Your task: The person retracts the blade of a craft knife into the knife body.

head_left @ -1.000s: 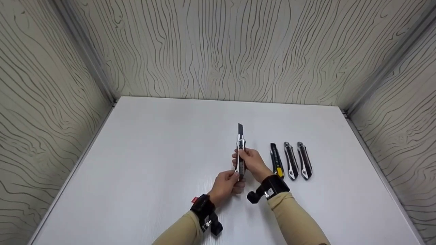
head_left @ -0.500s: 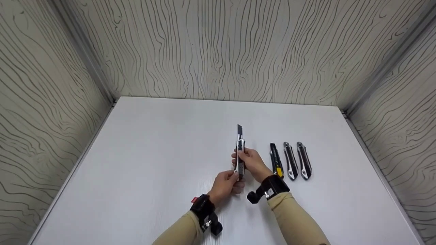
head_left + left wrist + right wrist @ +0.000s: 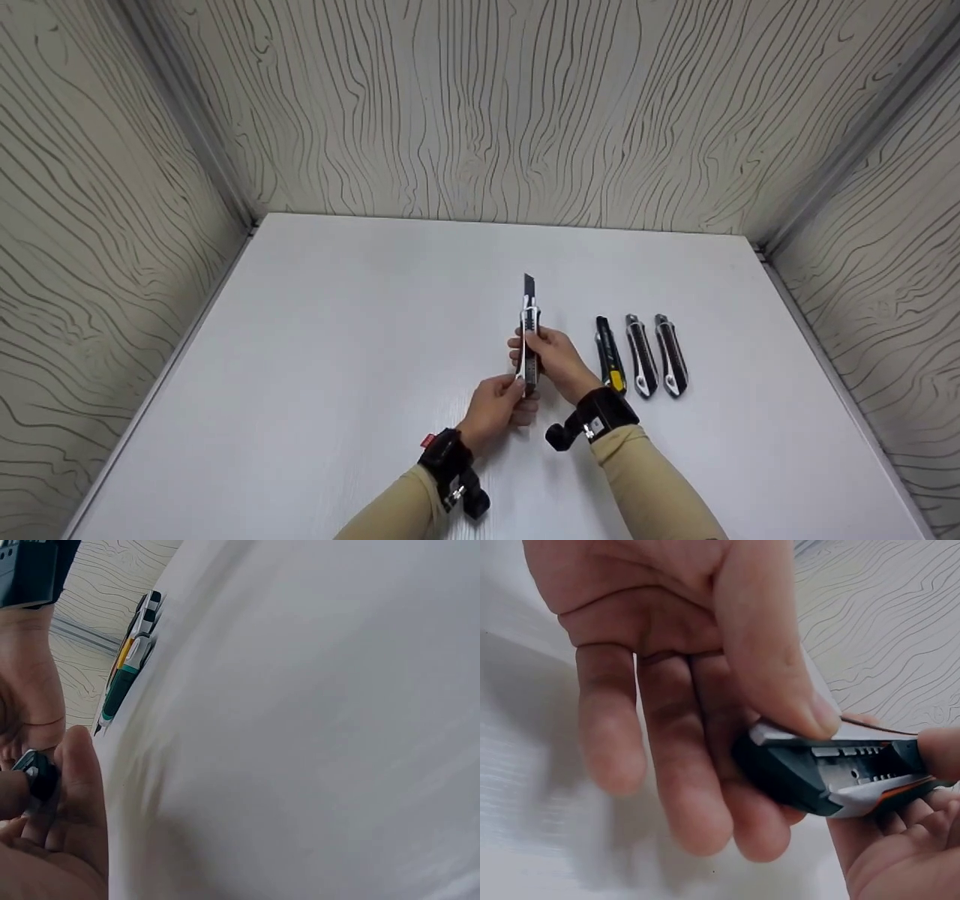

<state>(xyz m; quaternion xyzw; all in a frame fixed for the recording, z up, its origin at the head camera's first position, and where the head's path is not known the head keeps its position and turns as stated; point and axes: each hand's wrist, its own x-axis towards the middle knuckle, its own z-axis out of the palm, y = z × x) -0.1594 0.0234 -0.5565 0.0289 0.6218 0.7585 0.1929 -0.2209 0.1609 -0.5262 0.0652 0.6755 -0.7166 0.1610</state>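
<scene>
A silver and black utility knife is held upright in the head view, its blade out of the top end. The right hand grips its middle, thumb lying on the front of the body. Lower down, the left hand pinches the butt end between thumb and fingers. In the right wrist view, the left thumb presses the knife's side near the dark end cap, and the right thumb lies farther along the body. Only the dark end of the knife shows in the left wrist view.
To the right of the hands, a black and yellow utility knife and two silver and black ones lie side by side on the white table. Wood-grain panels enclose the table at the back and both sides.
</scene>
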